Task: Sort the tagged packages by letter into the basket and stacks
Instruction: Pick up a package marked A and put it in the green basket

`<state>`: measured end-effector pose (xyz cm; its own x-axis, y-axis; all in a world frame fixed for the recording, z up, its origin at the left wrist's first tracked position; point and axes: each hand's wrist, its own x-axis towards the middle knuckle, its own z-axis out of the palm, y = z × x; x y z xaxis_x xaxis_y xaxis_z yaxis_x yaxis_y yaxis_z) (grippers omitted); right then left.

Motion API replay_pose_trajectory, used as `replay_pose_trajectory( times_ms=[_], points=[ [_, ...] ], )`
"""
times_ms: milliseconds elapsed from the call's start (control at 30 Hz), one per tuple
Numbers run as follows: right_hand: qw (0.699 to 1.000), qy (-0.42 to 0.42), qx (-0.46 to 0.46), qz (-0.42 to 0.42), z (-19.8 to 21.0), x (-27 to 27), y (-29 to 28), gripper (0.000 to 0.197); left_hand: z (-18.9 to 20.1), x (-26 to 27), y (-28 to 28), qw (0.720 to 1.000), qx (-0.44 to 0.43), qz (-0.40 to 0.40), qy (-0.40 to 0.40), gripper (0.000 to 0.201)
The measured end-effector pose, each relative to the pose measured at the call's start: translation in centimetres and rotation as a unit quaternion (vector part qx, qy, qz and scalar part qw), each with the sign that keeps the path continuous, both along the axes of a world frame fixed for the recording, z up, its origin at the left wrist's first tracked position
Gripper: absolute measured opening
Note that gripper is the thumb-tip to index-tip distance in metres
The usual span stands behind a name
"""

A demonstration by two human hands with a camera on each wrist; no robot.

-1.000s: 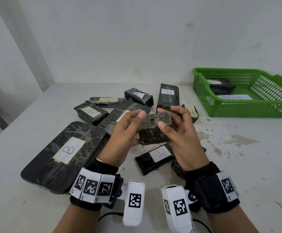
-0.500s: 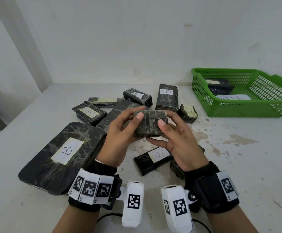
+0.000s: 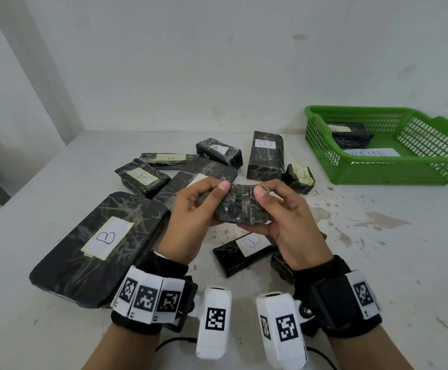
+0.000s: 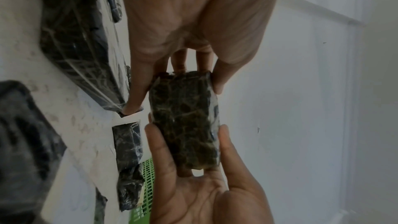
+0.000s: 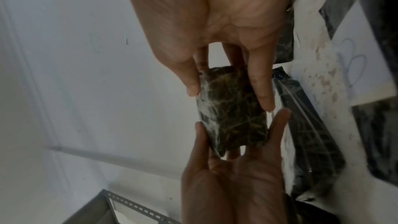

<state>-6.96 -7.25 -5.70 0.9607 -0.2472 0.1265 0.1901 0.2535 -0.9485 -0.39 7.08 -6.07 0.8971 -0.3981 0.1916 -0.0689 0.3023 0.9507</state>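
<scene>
Two bare hands held one small dark wrapped package [image 3: 240,206] in the air above a white surface [image 3: 377,263], in front of the person's chest. The left hand [image 3: 190,222] pinched its left end and the right hand [image 3: 294,225] its right end, each with the thumb on the near face and curled fingers [image 4: 215,81] behind. No letter tag showed on the sides facing any camera.

The step appeared to be finding the tag. To do it well, the package probably needed rotating about its long axis with light fingertip pressure, thumbs kept off the flat faces so the tag could be read, before choosing a destination.

The package's long axis ran left to right, roughly level, with one broad face tilted toward the person.

Below lay more wrapped packages, including a large flat package tagged B [image 3: 100,244] at left. A green basket [image 3: 324,156] sat far right, already holding packages.
</scene>
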Motion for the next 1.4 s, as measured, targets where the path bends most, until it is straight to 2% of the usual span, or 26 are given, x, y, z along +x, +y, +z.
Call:
replay_pose_trajectory(
  times_ms=[167, 267, 300, 500, 567, 700, 833, 933, 1033, 1100, 1267, 1400],
  points=[
    [1.0, 0.01, -0.004, -0.014, -0.2, 0.0, 0.4, 0.027, 0.1, -0.1, 0.0, 1.0, 0.002, -0.015, -0.007, 0.02],
    [0.999, -0.002, -0.003, -0.047, -0.2, 0.0, 0.4, 0.024, 0.1, -0.2, -0.1, 0.999, 0.005, -0.043, -0.02, 0.039],
    [0.999, -0.004, 0.0, -0.053, -0.2, 0.0, 0.4, 0.024, 0.1, -0.2, -0.1, 0.999, 0.004, -0.043, -0.021, 0.04],
    [0.999, 0.023, -0.009, -0.022, -0.3, 0.1, 0.6, 0.024, 0.1, -0.3, -0.2, 1.0, 0.001, -0.011, -0.004, 0.023],
    [0.999, 0.027, -0.022, -0.012, -0.3, 0.1, 0.4, 0.03, 0.2, -0.3, -0.2, 1.0, 0.002, -0.005, 0.008, 0.025],
    [0.999, 0.0, -0.029, -0.04, -0.1, -0.1, 0.1, 0.024, 0.6, -0.4, 0.2, 0.999, 0.008, -0.043, -0.003, 0.026],
    [1.0, 0.011, -0.027, -0.007, 0.1, 0.0, 0.0, 0.023, 0.4, -0.3, 0.2, 0.999, 0.016, -0.016, -0.024, 0.024],
    [0.999, 0.016, -0.004, 0.036, 0.1, 0.0, -0.1, 0.033, 0.3, 0.0, 0.4, 1.0, 0.012, 0.003, -0.005, 0.024],
    [0.999, 0.006, 0.006, 0.034, 0.3, 0.0, -0.2, 0.039, 0.5, 0.3, 0.7, 1.0, 0.009, -0.021, 0.011, 0.026],
    [1.0, 0.0, 0.016, 0.027, 0.2, 0.0, -0.2, 0.039, 0.5, 0.4, 0.9, 0.999, 0.008, -0.041, 0.006, 0.025],
    [0.999, 0.01, 0.01, 0.042, 0.3, -0.1, -0.1, 0.035, 0.2, 0.6, 0.9, 1.0, 0.009, -0.019, -0.017, 0.031],
    [1.0, 0.004, 0.007, 0.007, 0.2, -0.1, -0.1, 0.024, 0.0, 0.6, 0.9, 0.998, 0.021, -0.062, -0.009, 0.025]
  ],
)
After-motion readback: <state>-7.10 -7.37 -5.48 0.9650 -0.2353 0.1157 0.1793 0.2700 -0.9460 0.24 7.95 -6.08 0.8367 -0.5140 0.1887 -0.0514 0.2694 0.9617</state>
